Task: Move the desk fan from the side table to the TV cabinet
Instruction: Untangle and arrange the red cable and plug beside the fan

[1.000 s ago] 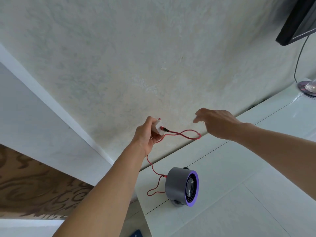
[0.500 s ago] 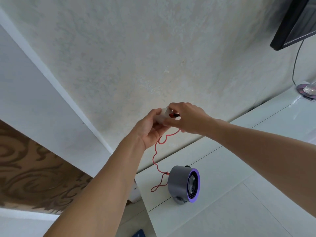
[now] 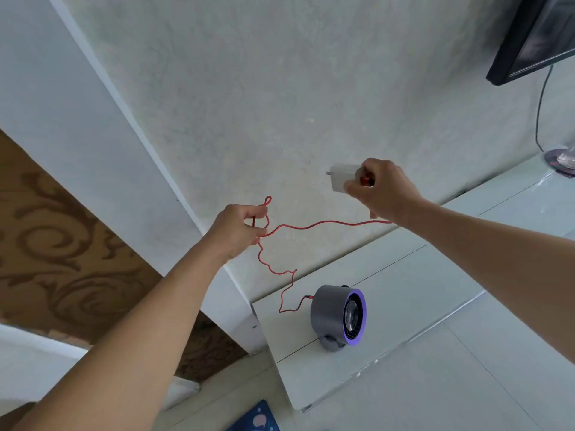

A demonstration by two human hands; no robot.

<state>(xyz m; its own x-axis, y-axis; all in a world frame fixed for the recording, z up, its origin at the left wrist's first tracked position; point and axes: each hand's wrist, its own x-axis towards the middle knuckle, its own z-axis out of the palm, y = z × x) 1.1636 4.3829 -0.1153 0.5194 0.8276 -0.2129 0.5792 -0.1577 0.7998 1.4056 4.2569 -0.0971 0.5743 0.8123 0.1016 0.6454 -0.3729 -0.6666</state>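
The grey desk fan [image 3: 337,317] with a purple front ring stands upright near the left end of the white TV cabinet [image 3: 420,353]. A thin red cable [image 3: 314,226] runs from the fan's back up to my hands. My left hand [image 3: 239,229] pinches a loop of the cable above and left of the fan. My right hand [image 3: 381,191] holds the white plug adapter [image 3: 341,179] at the cable's end, raised in front of the wall. The cable hangs slack between both hands.
A pale textured wall [image 3: 280,88] rises behind the cabinet. A black TV [image 3: 535,35] hangs at the top right, with a dark cord dropping to a small round object [image 3: 561,158] on the cabinet. Brown patterned wallpaper [image 3: 62,244] lies to the left.
The plug adapter passed from my left hand to my right, which moved right with it. My left hand slid down onto the cable, now stretched between both hands. The fan stayed put.
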